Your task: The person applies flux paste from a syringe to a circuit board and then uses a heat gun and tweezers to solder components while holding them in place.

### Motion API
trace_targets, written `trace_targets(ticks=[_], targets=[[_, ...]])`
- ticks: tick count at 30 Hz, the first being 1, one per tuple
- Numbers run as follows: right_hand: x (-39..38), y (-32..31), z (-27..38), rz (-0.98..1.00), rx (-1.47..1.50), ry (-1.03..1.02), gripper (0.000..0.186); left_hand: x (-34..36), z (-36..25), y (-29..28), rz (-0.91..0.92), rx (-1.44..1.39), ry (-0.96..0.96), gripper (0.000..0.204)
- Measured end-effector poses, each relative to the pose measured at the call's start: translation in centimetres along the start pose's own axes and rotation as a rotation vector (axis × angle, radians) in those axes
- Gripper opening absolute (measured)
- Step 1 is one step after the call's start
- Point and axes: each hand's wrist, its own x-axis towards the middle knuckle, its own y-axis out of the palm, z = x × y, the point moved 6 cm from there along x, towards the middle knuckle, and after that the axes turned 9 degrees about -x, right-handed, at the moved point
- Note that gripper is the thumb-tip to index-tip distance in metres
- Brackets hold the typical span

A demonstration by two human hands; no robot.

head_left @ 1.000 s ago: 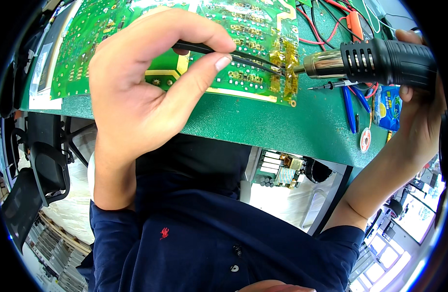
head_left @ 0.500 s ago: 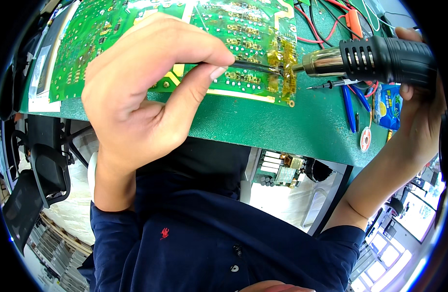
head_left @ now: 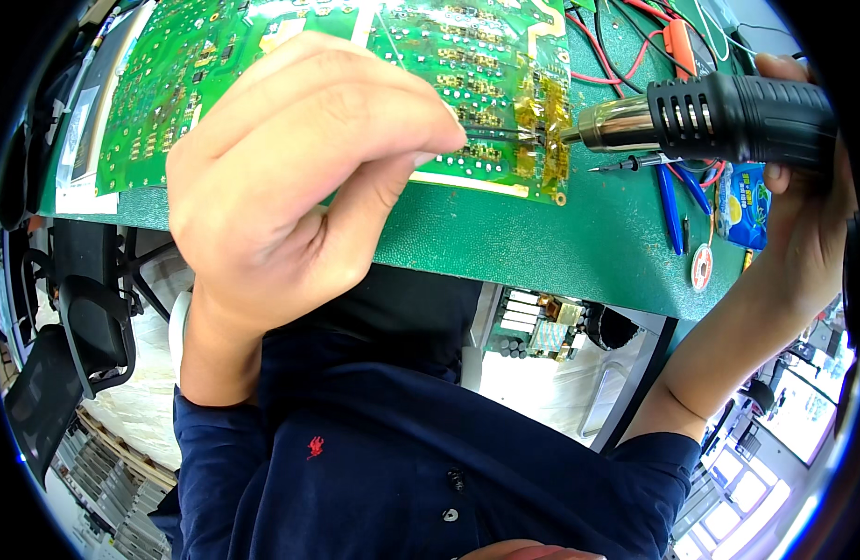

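A big green circuit board (head_left: pixel 155 117) lies on the bench, with amber heat-resistant tape (head_left: pixel 555 117) along its right edge. My left hand (head_left: pixel 295 177) is closed over the board, thumb and forefinger pinching dark tweezers (head_left: pixel 495 136). The tips of the tweezers reach small parts beside the tape; their far end is hidden by my hand. My right hand (head_left: pixel 803 187) is wrapped round the black handle of a hot air gun (head_left: pixel 710 117). The gun's metal nozzle points left, close to the taped edge and the tweezer tips.
Right of the board lie a soldering iron (head_left: pixel 631 163), blue-handled pliers (head_left: pixel 671 207), a solder spool (head_left: pixel 701 268) and a blue packet (head_left: pixel 746 201). Red and black leads run to an orange meter (head_left: pixel 680 47). Another circuit board (head_left: pixel 542 325) sits below the green bench top (head_left: pixel 542 247).
My left hand has shifted slightly right and rolled over, covering more of the tweezers. The hot air gun stays almost where it was.
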Motion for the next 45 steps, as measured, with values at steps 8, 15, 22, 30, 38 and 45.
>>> trace_targets(ticks=[8,15,22,30,38,45], targets=[[0.1,0.1,0.1,-0.012,0.034,-0.002,0.035,-0.4,0.9,-0.5,-0.051,-0.087,-0.214,0.016],[-0.4,-0.3,-0.3,-0.004,-0.062,0.045,0.036,-0.4,0.9,-0.4,-0.06,-0.08,-0.235,0.016],[-0.2,-0.1,-0.1,0.013,-0.039,0.022,0.034,-1.0,1.4,-0.2,-0.117,-0.124,-0.261,0.014],[-0.3,-0.2,0.0,0.031,-0.246,-0.031,0.032,-1.1,1.4,-0.3,-0.115,-0.135,-0.284,0.014],[0.0,-0.2,0.0,0.066,-0.056,-0.013,0.032,-1.4,1.7,-0.3,-0.149,-0.167,-0.355,0.014],[-0.3,-0.4,-0.2,0.036,-0.177,-0.04,0.033,-1.2,1.6,-0.4,-0.123,-0.166,-0.338,0.013]])
